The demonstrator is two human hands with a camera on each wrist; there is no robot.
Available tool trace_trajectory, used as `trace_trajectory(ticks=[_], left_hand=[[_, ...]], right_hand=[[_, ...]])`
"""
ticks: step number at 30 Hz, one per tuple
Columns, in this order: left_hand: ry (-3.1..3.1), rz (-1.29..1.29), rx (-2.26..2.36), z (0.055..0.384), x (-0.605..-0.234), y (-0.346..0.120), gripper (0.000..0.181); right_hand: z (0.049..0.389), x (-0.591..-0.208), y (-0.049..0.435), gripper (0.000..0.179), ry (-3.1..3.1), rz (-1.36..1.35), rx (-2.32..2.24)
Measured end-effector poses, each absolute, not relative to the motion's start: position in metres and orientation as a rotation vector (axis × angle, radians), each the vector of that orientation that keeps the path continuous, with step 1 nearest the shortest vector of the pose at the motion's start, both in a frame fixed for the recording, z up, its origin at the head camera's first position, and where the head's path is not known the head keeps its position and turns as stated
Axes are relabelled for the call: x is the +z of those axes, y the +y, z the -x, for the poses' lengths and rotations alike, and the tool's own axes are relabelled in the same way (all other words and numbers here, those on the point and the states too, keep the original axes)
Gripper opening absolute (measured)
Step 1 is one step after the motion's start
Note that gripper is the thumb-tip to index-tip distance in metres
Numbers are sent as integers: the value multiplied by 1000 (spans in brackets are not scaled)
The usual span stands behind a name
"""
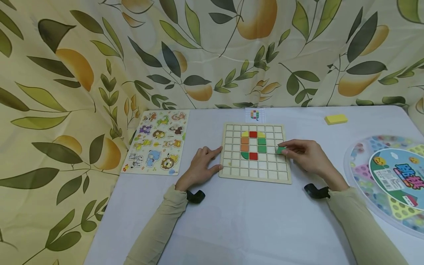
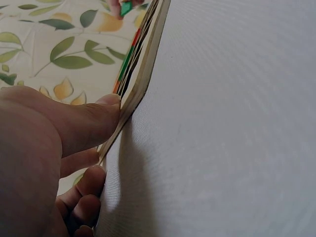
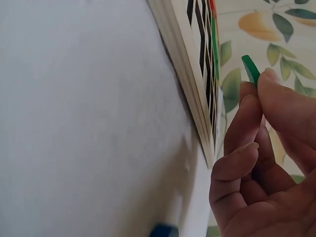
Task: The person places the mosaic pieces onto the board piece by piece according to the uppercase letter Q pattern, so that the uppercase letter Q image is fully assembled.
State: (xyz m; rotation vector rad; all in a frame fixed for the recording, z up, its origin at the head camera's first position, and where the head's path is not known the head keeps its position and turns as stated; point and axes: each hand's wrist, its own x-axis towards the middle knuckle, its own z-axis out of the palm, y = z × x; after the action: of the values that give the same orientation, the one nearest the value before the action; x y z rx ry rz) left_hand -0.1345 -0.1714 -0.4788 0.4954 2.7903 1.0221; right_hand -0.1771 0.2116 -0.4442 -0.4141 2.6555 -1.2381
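A wooden grid board (image 1: 232,171) lies on the table. Coloured tiles form a ring in its middle: red tiles (image 1: 253,134), orange tiles (image 1: 244,144), green tiles (image 1: 262,145) and yellow corner pieces. My right hand (image 1: 306,156) pinches a green tile (image 3: 251,69) between thumb and fingertips, over the board's right edge. In the right wrist view the tile is held raised beside the board's grid face. At the board's left edge rests my left hand (image 1: 198,165), index finger and thumb extended against it; in the left wrist view the thumb (image 2: 91,123) touches the rim.
A small card (image 1: 260,115) with a coloured tile pattern lies just behind the board. To the left is an animal puzzle board (image 1: 159,143). A yellow block (image 1: 336,119) sits at the back right, and a large round clear-rimmed package (image 1: 359,169) at the right.
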Motion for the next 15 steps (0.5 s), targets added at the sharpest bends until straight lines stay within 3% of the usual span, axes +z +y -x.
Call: trace_trajectory(ticks=[8, 15], left_hand=[[2792, -494, 1007, 134, -477, -172, 66], [2782, -496, 1023, 135, -477, -172, 67]], right_hand=[[179, -447, 196, 32, 2620, 408, -1195], [182, -447, 184, 23, 2640, 455, -1198]])
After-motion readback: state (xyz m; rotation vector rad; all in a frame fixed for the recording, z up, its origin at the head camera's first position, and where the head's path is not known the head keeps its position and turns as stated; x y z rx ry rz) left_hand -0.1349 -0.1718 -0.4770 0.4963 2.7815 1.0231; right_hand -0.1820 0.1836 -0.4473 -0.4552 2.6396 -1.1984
